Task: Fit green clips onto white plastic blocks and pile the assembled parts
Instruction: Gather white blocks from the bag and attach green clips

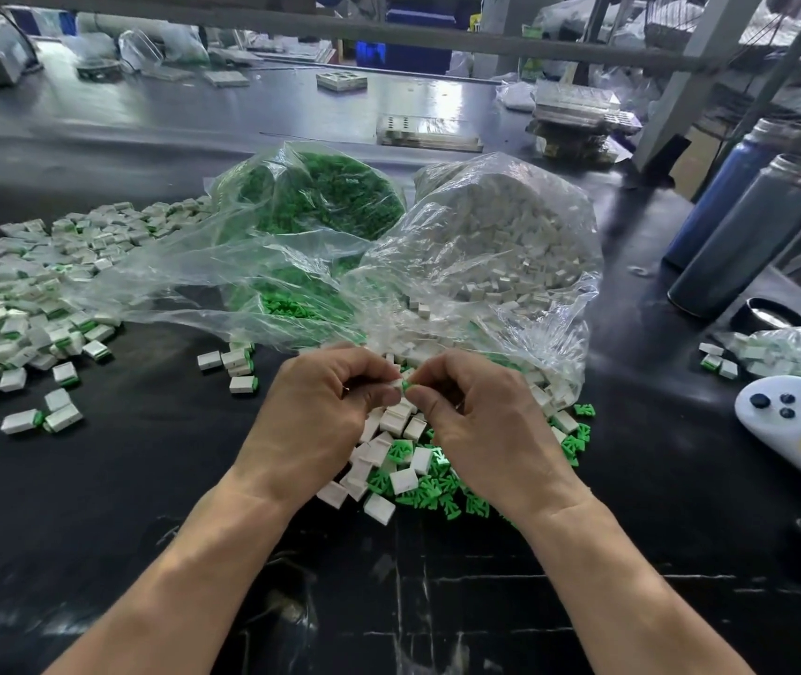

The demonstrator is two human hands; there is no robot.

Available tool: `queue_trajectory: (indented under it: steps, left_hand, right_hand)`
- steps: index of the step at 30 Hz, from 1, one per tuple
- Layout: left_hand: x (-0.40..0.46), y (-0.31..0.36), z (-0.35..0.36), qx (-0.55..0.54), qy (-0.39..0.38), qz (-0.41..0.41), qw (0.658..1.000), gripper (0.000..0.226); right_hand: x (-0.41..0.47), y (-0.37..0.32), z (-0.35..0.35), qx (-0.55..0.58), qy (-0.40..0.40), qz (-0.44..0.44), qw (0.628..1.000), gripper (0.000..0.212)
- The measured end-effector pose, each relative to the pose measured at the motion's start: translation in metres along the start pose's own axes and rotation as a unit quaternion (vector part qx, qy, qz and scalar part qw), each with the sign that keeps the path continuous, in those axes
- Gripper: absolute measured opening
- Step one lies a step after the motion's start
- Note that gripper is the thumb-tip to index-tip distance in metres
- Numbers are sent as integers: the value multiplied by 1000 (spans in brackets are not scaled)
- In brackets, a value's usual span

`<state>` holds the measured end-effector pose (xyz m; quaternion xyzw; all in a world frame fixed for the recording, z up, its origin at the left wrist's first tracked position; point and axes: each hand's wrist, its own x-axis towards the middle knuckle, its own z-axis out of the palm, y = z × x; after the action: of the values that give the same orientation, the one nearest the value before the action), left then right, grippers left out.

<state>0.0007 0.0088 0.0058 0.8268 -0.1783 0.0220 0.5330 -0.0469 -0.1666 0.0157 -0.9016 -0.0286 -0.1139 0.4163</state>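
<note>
Head view, centre of the frame: the two hands meet just above the dark worktop [96,504], fingertips almost touching. The left hand [320,411] has its fingers curled and pinches a white block [396,383] between thumb and forefinger; the right hand [481,421], fingers curled likewise, pinches a green clip [406,385] right against that block's right-hand end. Block and clip sit in line, long axis running left to right across the frame, the clip on the right; most of both is hidden by the fingers, so how far the clip has gone in I cannot tell. Directly below and between the wrists lies a loose heap of white blocks [403,479] mixed with green clips [430,494], lying every which way. Just above the hands, a clear bag of white blocks [500,246] spills open toward them, and to its left, upper centre, a clear bag of green clips [320,192]. Over on the left of the frame spreads the pile of assembled parts [13,294], white bodies with a green edge showing, with a few stragglers near the left hand. At the right edge, two dark cylinders [749,236] stand upright, a white handheld device [788,421] with dark buttons lies below them, and another small clear bag of parts [788,350] sits beside it.
</note>
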Motion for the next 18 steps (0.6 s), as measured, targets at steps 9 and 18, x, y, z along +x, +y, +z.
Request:
queue_trajectory:
  steps: [9, 18]
  left_hand:
    - [3, 3, -3, 57, -27, 59, 996, 20]
    - [2, 10, -3, 139, -55, 95, 984, 11]
  right_hand:
    - [-1, 1, -4, 18, -18, 18, 1000, 2]
    - [-2, -1, 2, -83, -1, -23, 996, 4]
